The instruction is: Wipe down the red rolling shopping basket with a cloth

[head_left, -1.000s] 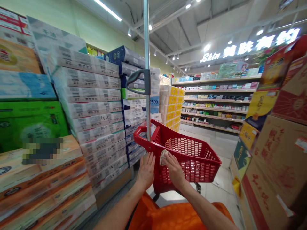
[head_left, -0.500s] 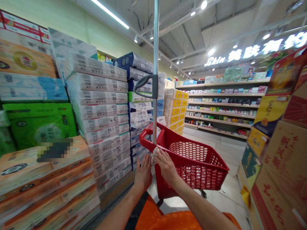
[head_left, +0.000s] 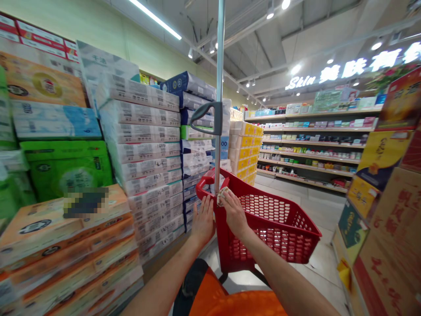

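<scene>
While the left hand [head_left: 203, 220] lies flat, fingers spread, against the red basket [head_left: 283, 241], the right hand [head_left: 234, 213] fingers pinch a small cloth [head_left: 222, 195] against its rim, beside the handle pole [head_left: 217, 153].

Bright, even light falls from long white ceiling tube lamps [head_left: 154, 19] and round spotlights [head_left: 285, 4], the glowing white shop sign [head_left: 348, 69] flares, edges bow wide-angle, and one patch is pixelated.

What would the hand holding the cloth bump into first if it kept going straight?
Probably the metal pole. The right hand, pressing a cloth on the rim of the red basket, points up and forward at the pole's foot just beyond. Depth is unclear, so that's a guess.
</scene>
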`<state>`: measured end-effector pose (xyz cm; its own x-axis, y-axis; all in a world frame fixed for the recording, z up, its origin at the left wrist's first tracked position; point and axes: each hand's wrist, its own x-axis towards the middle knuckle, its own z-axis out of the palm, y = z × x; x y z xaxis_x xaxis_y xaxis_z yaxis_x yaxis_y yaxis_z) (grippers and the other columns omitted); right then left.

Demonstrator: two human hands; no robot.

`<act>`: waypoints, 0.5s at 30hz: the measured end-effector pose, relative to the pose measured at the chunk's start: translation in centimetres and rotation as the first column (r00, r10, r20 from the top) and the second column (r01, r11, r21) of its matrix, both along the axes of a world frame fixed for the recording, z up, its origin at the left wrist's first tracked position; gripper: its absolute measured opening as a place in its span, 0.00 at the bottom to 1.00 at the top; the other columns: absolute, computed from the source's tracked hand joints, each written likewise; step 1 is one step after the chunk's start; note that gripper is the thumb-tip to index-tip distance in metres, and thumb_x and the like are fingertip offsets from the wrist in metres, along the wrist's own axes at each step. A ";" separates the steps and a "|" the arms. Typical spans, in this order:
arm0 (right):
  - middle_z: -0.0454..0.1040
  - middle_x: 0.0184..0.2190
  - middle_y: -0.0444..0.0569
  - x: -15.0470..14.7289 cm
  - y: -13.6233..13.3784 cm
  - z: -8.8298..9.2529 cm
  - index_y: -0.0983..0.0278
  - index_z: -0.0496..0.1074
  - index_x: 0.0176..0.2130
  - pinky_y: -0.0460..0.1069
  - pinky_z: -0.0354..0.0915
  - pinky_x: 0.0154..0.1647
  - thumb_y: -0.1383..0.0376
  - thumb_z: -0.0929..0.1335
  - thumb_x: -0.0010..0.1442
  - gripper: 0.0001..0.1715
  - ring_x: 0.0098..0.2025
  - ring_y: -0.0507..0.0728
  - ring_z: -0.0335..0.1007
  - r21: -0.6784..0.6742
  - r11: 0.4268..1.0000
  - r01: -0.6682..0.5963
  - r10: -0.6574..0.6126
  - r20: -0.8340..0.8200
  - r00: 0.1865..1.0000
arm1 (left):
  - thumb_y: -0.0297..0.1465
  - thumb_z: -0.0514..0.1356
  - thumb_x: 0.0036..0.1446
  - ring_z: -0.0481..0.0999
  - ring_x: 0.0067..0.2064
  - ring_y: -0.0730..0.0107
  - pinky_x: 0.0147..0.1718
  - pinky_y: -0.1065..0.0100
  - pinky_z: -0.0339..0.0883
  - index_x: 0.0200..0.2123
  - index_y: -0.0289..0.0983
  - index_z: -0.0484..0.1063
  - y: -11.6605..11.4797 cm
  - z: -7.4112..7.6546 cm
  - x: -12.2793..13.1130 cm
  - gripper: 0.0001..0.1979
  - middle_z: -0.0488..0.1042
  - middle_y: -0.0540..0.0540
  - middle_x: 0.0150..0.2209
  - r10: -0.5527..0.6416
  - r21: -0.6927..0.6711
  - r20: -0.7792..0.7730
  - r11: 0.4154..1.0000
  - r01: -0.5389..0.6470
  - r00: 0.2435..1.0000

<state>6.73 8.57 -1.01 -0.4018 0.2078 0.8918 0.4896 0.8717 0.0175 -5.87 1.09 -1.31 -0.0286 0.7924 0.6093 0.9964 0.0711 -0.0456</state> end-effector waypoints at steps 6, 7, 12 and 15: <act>0.65 0.53 0.53 4.7 3.4 -4.5 0.63 0.63 0.54 0.57 0.58 0.55 0.80 0.54 0.51 0.34 0.58 0.58 0.54 -0.112 0.988 0.106 -0.102 0.045 0.994 | 0.26 0.49 0.47 0.37 0.64 0.62 0.60 0.49 0.33 0.60 0.29 0.45 0.7 1.2 1.9 0.35 0.42 0.41 0.64 -0.139 -0.001 -0.043 0.990 0.139 0.989; 0.65 0.53 0.53 6.2 3.8 -5.3 0.63 0.64 0.53 0.57 0.59 0.55 0.80 0.54 0.51 0.34 0.57 0.58 0.55 -0.138 0.981 0.139 -0.132 0.056 0.990 | 0.26 0.49 0.47 0.37 0.64 0.62 0.60 0.49 0.33 0.60 0.29 0.44 0.8 1.3 2.1 0.35 0.42 0.41 0.64 -0.154 -0.007 -0.045 0.988 0.154 0.987; 0.68 0.48 0.56 10.1 4.3 -5.9 0.65 0.68 0.48 0.57 0.62 0.50 0.78 0.55 0.52 0.28 0.51 0.60 0.63 -0.281 0.911 0.302 -0.283 0.105 0.953 | 0.27 0.50 0.47 0.38 0.64 0.59 0.60 0.48 0.34 0.60 0.29 0.43 1.4 1.8 2.4 0.36 0.42 0.40 0.64 -0.072 -0.038 0.066 0.996 0.075 0.995; 0.67 0.49 0.55 6.7 3.1 -3.8 0.65 0.66 0.50 0.54 0.63 0.50 0.77 0.54 0.53 0.28 0.51 0.58 0.63 -0.322 0.928 0.190 -0.167 0.097 0.981 | 0.28 0.51 0.47 0.38 0.64 0.56 0.59 0.47 0.33 0.59 0.30 0.48 1.5 2.1 2.1 0.34 0.42 0.39 0.64 -0.068 -0.063 0.068 0.995 0.073 0.995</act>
<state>13.41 11.70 -4.78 -0.3868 0.5578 0.7343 0.6451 0.7327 -0.2167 -3.77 2.57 0.79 -0.0097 0.8320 0.5547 0.9998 -0.0004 0.0181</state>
